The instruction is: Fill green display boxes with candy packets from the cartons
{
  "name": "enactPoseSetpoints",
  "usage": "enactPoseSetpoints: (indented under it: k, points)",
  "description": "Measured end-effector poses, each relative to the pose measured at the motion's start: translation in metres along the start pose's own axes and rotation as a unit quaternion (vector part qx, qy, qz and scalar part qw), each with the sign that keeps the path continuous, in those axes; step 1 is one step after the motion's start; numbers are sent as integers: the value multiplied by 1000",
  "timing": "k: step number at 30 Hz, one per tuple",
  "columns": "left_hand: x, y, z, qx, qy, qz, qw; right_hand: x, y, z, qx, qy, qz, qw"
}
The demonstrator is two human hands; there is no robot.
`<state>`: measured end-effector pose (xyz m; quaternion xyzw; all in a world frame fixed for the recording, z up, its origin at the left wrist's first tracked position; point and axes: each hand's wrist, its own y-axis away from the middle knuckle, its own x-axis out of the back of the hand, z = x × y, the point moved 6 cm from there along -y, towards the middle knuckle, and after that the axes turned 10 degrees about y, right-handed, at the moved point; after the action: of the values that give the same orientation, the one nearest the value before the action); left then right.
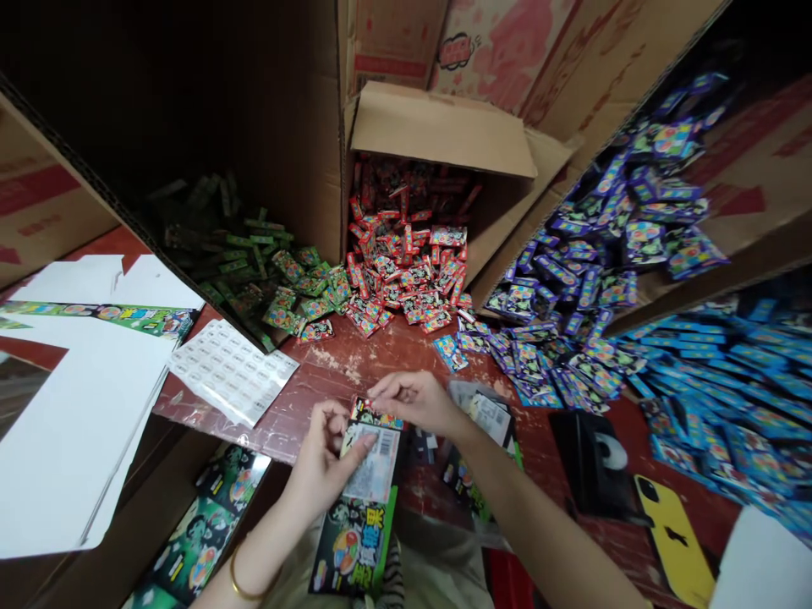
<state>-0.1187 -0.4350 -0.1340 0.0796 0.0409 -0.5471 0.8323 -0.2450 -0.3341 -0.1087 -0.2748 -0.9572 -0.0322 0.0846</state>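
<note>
My left hand [330, 457] grips a tall printed card [361, 516] with a clear pouch on its upper part, thumb pressed on its face. My right hand [415, 399] pinches the card's top edge, where a small red packet [375, 414] shows. Both hands are closed. A gold bangle [244, 584] circles my left wrist. The card stands near the front edge of the worn red table [355, 359].
Open cardboard boxes spill small packets: green [285, 283], red [406, 262], purple [571, 279], blue [729, 381]. A sticker sheet [232, 368] and white sheets [76, 406] lie left. A tape dispenser [593, 461] and yellow phone [676, 537] sit right. More printed cards [203, 524] lie lower left.
</note>
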Motion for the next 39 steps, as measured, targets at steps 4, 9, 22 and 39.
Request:
enactPoseSetpoints:
  k: [4,9,22,39]
  points:
    - [0,-2,-5,18,-37,-50,998,-7,6,6,23,59,-90,994]
    - [6,-7,-1,-3,-64,-14,998,22,-86,-3,23,149,95,984]
    - [22,-11,-17,29,12,33,999,25,-132,10,-7,-10,117,993]
    - [-31,7,3,-2,-46,-50,998,31,4,-18,-35,-206,104,972]
